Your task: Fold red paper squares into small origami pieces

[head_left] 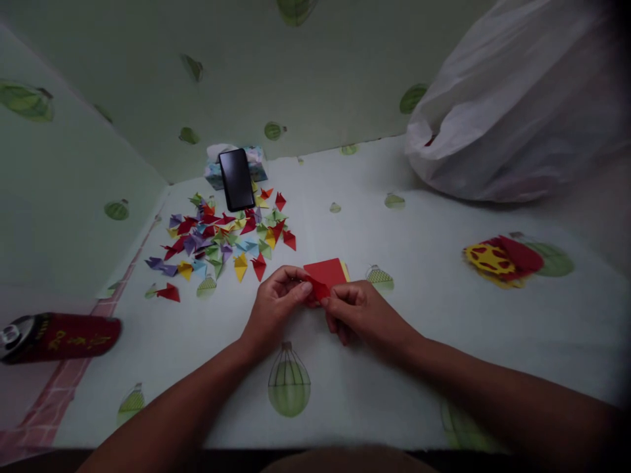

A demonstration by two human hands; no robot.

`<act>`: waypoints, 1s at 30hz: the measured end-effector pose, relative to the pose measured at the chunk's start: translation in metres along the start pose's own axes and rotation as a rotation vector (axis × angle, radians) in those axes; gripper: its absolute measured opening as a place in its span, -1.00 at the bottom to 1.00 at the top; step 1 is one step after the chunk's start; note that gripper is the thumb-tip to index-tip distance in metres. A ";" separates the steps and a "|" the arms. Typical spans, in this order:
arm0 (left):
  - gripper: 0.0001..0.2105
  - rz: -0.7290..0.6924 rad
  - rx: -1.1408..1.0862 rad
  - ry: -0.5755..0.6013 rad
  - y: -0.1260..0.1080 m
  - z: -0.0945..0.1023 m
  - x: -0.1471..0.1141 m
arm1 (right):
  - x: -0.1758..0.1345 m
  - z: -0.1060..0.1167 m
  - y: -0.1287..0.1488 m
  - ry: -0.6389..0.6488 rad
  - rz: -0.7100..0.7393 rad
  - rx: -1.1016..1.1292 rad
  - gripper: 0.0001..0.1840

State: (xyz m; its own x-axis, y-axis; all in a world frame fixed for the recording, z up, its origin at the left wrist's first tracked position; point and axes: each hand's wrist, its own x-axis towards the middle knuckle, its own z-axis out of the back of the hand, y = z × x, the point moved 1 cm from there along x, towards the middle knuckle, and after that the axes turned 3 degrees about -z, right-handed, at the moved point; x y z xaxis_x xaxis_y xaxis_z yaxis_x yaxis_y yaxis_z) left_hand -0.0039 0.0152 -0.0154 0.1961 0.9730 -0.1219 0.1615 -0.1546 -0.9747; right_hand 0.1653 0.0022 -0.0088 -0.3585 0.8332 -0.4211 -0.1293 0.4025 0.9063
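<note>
Red on red, pinches folded paper point(320, 289) with left hand point(282, 294) and right hand point(362, 307) by the near edge of stacked sheets point(326, 268), near scattered colourful folded shapes point(210, 230).

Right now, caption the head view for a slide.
Left hand and right hand hold red paper near colourful folded pieces.

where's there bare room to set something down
Free: the white surface between the right hand and the red and yellow pieces, and between the phone and white bag. Crowded: left, where folded papers lie scattered near the tissue box.
</note>
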 end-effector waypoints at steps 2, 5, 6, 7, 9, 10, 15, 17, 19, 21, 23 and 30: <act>-0.81 0.013 0.013 0.001 -0.001 -0.001 -0.001 | 0.000 -0.001 0.000 0.008 0.015 -0.045 -0.61; -0.82 0.030 0.036 0.008 -0.003 -0.001 -0.001 | -0.002 -0.003 0.002 0.038 0.042 -0.091 -0.62; -0.83 0.030 0.043 0.013 -0.003 0.000 -0.001 | -0.003 -0.003 0.003 0.059 0.051 -0.099 -0.62; -0.83 0.031 0.047 0.017 -0.003 0.001 -0.001 | -0.005 -0.002 0.004 0.085 0.067 -0.102 -0.60; -0.84 0.043 0.039 0.020 -0.004 0.003 0.000 | -0.006 0.000 0.007 0.121 0.130 -0.103 -0.54; -0.85 0.056 0.024 0.021 -0.004 0.004 0.001 | -0.007 0.002 0.008 0.117 0.175 -0.102 -0.50; -0.85 0.113 -0.086 0.062 -0.005 0.004 0.004 | -0.001 0.014 0.011 -0.024 0.241 -0.016 -0.58; -0.84 0.137 -0.116 0.092 -0.005 0.003 0.004 | 0.003 0.014 0.007 0.005 0.187 0.063 -0.66; -0.83 0.161 -0.125 0.116 -0.004 0.002 0.003 | 0.007 0.014 0.003 0.051 0.158 0.129 -0.68; -0.81 0.171 -0.122 0.133 -0.004 0.002 0.002 | 0.008 0.013 0.000 0.080 0.149 0.171 -0.69; -0.79 0.163 -0.112 0.131 -0.004 0.002 0.001 | 0.009 0.012 -0.001 0.097 0.143 0.201 -0.70; -0.79 0.135 -0.040 0.156 -0.005 0.001 0.001 | 0.010 0.014 0.000 0.101 0.118 0.210 -0.71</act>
State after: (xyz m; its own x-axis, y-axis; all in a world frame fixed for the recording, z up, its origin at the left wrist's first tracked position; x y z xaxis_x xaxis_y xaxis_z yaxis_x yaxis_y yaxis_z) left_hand -0.0057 0.0172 -0.0107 0.3655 0.9051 -0.2171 0.1613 -0.2913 -0.9429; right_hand 0.1742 0.0156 -0.0140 -0.4519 0.8409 -0.2977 0.1097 0.3836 0.9170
